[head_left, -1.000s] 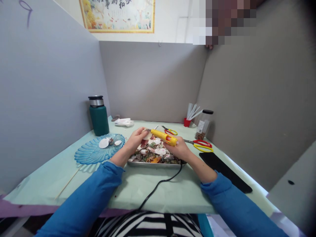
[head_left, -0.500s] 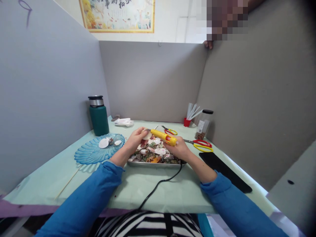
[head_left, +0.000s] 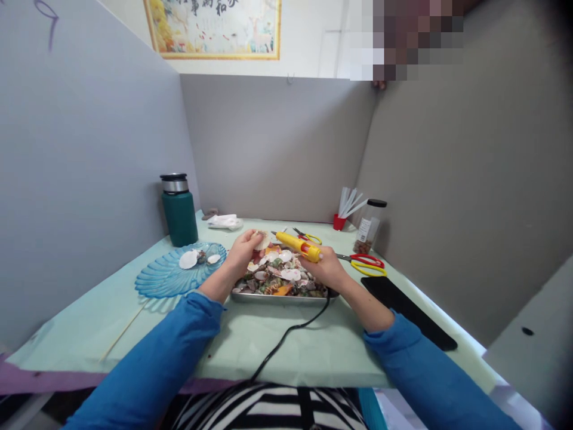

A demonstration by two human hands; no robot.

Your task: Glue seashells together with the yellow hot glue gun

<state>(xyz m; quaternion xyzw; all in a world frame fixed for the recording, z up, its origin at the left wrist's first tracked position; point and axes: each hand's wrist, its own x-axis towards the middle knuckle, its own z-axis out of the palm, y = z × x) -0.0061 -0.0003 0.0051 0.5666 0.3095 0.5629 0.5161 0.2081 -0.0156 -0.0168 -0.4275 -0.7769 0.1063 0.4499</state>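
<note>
My left hand (head_left: pixel 242 255) pinches a pale seashell (head_left: pixel 263 240) above the far left part of a metal tray (head_left: pixel 277 299). The tray is heaped with shells (head_left: pixel 286 275) in white, pink, green and orange. In my right hand (head_left: pixel 326 267) is a yellow hot glue gun (head_left: pixel 295 242), its nozzle pointing left towards the held shell, with a small gap between them. A black cord (head_left: pixel 290 332) runs from the gun over the tray's right edge towards my lap. The fingers under the gun are partly hidden.
On the left are a blue shell-shaped plate (head_left: pixel 161 276) with a few shells, a thin stick (head_left: pixel 123 330) and a green bottle (head_left: pixel 179 214). On the right lie scissors (head_left: pixel 369 264), a black phone-like slab (head_left: pixel 405 310), a jar (head_left: pixel 369 227) and a red cup (head_left: pixel 339 223) of glue sticks.
The glue gun's nozzle has drawn back slightly to the right, away from the shell. My left hand has tilted the shell a little. Another person's hand at the partition has shifted slightly.
</note>
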